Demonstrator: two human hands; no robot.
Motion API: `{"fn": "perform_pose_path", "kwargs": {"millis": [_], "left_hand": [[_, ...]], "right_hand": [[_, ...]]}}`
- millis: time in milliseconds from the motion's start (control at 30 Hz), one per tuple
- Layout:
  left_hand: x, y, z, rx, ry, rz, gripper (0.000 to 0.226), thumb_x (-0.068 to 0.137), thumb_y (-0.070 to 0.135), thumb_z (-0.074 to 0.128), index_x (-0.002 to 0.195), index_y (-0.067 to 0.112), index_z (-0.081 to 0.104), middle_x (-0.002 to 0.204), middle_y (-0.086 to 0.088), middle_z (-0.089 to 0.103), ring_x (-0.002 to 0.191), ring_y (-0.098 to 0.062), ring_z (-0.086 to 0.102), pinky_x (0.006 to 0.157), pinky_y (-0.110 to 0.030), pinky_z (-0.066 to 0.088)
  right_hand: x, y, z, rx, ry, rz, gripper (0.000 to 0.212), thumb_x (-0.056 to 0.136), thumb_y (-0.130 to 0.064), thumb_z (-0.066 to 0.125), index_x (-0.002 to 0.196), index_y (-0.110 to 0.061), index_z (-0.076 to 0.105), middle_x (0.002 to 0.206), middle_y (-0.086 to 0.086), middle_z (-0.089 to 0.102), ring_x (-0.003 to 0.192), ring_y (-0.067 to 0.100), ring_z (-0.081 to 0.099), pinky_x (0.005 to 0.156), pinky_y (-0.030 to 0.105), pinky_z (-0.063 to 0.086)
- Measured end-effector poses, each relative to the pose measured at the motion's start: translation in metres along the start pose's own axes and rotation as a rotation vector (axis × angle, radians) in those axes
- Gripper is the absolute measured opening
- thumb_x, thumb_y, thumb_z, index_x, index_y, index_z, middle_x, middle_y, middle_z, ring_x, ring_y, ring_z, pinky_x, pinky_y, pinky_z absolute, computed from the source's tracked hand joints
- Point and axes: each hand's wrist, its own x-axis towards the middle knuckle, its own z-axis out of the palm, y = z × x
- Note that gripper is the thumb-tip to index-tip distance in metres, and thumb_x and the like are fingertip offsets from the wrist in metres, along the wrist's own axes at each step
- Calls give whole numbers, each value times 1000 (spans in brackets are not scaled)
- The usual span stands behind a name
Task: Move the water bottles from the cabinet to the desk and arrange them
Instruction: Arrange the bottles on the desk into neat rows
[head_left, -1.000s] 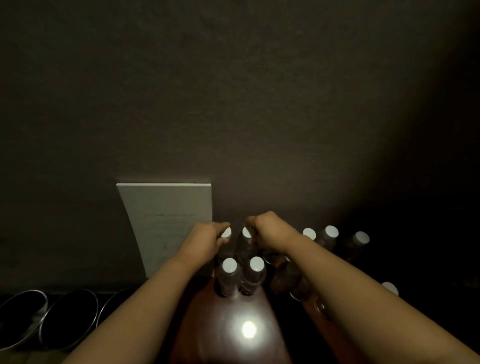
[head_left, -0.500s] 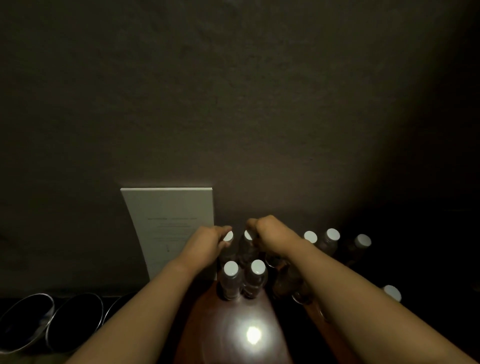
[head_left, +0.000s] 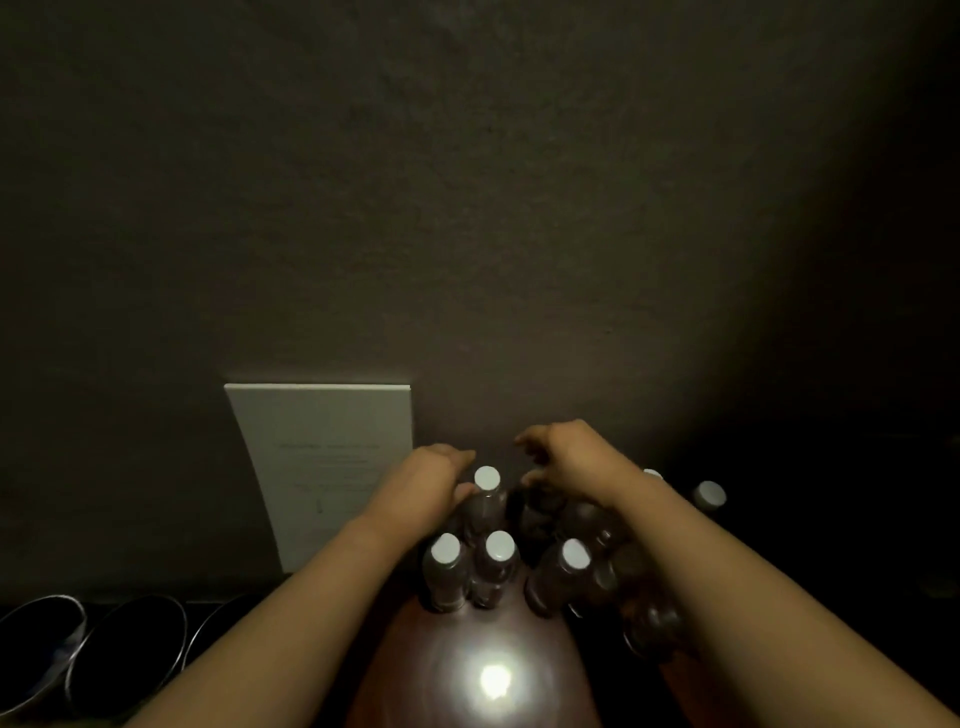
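Your left hand (head_left: 434, 480) sits just left of centre in the lower half of the frame, its fingers curled against the neck and shoulder of the back-left water bottle (head_left: 485, 501), just below that bottle's white cap; thumb and fingertips touch the bottle on its left side. Your right hand (head_left: 566, 460) is just right of centre, hovering over the back-right bottle (head_left: 537, 512). Its fingers are loosely bent and spread, with the forefinger pointing left; whether they touch that bottle's cap you cannot tell, because the hand hides it.

The bottles stand upright in a tight cluster on the reddish-brown desk (head_left: 467, 644), low in the centre of the frame. 3 white-capped bottles form the front row (head_left: 498, 566), touching or nearly touching each other. More bottles run off to the right beneath your right forearm, and 1 capped bottle (head_left: 709, 493) stands apart in the dark at the right.

A white sheet of paper (head_left: 322, 467) leans against the dark wall (head_left: 467, 208), left of your left hand. 3 dark round bowls (head_left: 130, 644) sit in the lower left corner.
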Motion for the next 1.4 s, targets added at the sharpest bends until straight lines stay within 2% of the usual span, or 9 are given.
{"fn": "perform_pose_path", "kwargs": {"millis": [133, 333, 400, 567, 833, 933, 1067, 1200, 1400], "left_hand": [[7, 7, 6, -40, -18, 39, 51, 90, 47, 63, 135, 22, 59, 126, -6, 65, 117, -26, 60, 98, -36, 47], [11, 10, 8, -109, -7, 5, 36, 88, 43, 67, 116, 20, 73, 114, -3, 72, 108, -22, 66, 92, -34, 51], [13, 9, 8, -130, -10, -19, 38, 87, 43, 69, 119, 22, 71, 117, -1, 72, 110, -19, 65, 94, -31, 49], [15, 6, 10, -165, -15, -46, 41, 86, 42, 71, 122, 22, 70, 119, 1, 71, 114, -15, 64, 97, -27, 47], [15, 6, 12, -146, -16, -58, 42, 85, 44, 71, 123, 24, 69, 119, 2, 71, 113, -15, 63, 94, -24, 47], [16, 8, 9, -135, -3, -57, 39, 84, 43, 72, 119, 25, 71, 116, 4, 72, 110, -15, 65, 92, -24, 48], [18, 12, 7, -115, -23, -45, 43, 84, 45, 72, 123, 27, 68, 113, 5, 72, 107, -15, 65, 91, -28, 50], [25, 29, 6, -110, 8, 1, 53, 84, 48, 71, 132, 26, 62, 121, -1, 69, 113, -18, 63, 97, -32, 48], [41, 59, 17, -126, -105, 12, 54, 85, 47, 70, 133, 25, 61, 125, 3, 67, 116, -16, 61, 97, -33, 49]], "right_hand": [[-8, 18, -3, -143, -55, 38, 39, 94, -18, 59, 132, -24, 61, 127, 3, 65, 115, 20, 60, 97, 28, 46], [-2, 17, 13, -98, -68, 52, 37, 94, -15, 58, 130, -22, 62, 119, 7, 65, 104, 24, 64, 89, 33, 52], [-1, 15, 16, -106, -61, 16, 32, 93, -14, 60, 124, -22, 65, 116, 3, 66, 104, 22, 64, 89, 34, 53], [-1, 11, 20, -76, -40, -73, 38, 88, -5, 63, 121, -25, 66, 118, -2, 65, 105, 17, 62, 91, 32, 52], [-1, 9, 19, -90, -29, -114, 37, 90, -8, 63, 124, -22, 65, 122, 1, 64, 108, 19, 61, 89, 29, 49], [-1, 11, 19, -75, -39, -94, 45, 89, -10, 66, 132, -23, 60, 127, 3, 63, 114, 20, 60, 94, 30, 49], [-6, 18, 9, 15, -44, -9, 70, 83, -22, 78, 145, -29, 47, 138, 1, 59, 122, 17, 58, 101, 27, 46], [-16, 43, -14, -102, 41, 78, 60, 85, -26, 76, 141, -24, 53, 136, 5, 59, 123, 21, 57, 102, 28, 44], [-34, 54, -12, -118, -134, 181, 43, 92, -20, 66, 134, -26, 59, 128, 2, 61, 115, 21, 59, 97, 35, 50]]}}
